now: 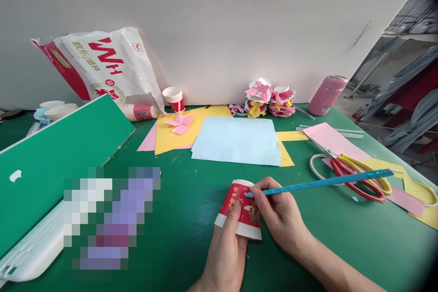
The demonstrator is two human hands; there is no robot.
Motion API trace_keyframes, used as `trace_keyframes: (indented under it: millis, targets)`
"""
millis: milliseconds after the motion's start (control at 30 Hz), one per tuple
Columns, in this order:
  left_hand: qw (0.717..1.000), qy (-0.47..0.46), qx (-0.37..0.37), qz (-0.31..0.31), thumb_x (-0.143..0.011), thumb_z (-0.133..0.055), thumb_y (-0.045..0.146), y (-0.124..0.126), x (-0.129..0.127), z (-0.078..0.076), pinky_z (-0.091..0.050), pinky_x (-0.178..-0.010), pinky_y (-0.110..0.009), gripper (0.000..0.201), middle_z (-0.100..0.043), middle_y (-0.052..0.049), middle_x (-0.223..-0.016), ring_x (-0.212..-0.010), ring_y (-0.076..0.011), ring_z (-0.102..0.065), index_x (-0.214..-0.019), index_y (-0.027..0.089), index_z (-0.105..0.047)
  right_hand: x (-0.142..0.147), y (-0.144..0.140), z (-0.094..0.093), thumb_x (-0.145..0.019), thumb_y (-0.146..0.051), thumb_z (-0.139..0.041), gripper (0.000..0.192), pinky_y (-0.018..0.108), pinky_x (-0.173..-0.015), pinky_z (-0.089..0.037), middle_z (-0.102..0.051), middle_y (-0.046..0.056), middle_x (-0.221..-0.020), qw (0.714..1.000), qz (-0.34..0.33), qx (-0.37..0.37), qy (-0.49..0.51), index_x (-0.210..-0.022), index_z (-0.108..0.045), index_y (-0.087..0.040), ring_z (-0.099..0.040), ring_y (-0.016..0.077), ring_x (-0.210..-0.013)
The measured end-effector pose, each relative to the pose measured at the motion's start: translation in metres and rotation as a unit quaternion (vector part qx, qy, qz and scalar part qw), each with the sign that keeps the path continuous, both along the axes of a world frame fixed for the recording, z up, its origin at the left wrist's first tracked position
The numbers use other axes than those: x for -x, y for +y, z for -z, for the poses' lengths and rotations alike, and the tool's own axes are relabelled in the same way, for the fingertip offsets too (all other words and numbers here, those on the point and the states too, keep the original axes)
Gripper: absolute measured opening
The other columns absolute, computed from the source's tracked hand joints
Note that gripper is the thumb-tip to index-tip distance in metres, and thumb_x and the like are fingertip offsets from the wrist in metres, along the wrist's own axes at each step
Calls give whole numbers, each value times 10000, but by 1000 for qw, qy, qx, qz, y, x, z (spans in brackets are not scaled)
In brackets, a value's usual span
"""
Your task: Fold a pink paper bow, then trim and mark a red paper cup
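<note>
We have a red paper cup (240, 210) near the front edge of the green surface (191, 200), upside down with its white rim toward us. Our left hand (226, 251) wraps it from below, thumb pressed on the printed side, which steadies it against rolling. Our right hand (278, 216) pinches a long blue ruler (321, 183) near its end, laying the tip against the cup wall; the rest of it juts out to the right over the red-and-yellow scissors (359, 175), so it floats free of the clutter.

Further back lie a light blue paper sheet (237, 141), yellow sheets beneath it, and decorated cup lanterns (270, 98) against the white board, well apart from our hands.

The cup's far side and mouth are hidden from us, our left fingers vanish behind it, and a pixelated block (111, 219) covers whatever sits at left.
</note>
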State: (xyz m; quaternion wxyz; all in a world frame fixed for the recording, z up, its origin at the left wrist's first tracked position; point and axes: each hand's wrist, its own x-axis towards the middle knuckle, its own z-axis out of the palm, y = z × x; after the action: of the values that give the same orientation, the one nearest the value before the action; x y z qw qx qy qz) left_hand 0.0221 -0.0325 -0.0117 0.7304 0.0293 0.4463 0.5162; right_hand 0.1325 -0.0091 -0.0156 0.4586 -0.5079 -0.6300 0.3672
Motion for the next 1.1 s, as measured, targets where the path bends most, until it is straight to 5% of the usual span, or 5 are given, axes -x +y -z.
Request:
trace_keyframes:
  millis: [1100]
  targets:
    - [1000, -1, -9, 4, -834, -550, 304, -2, 0, -1, -409, -942, -354, 287, -693, -67, -979, -1043, -238, -579, -1090, 179, -589, 4, 0, -3, -896, -296, -425, 193, 199, -426, -356, -487, -41, -526, 1000, 3, 17, 7, -736, -471, -197, -447, 105, -450]
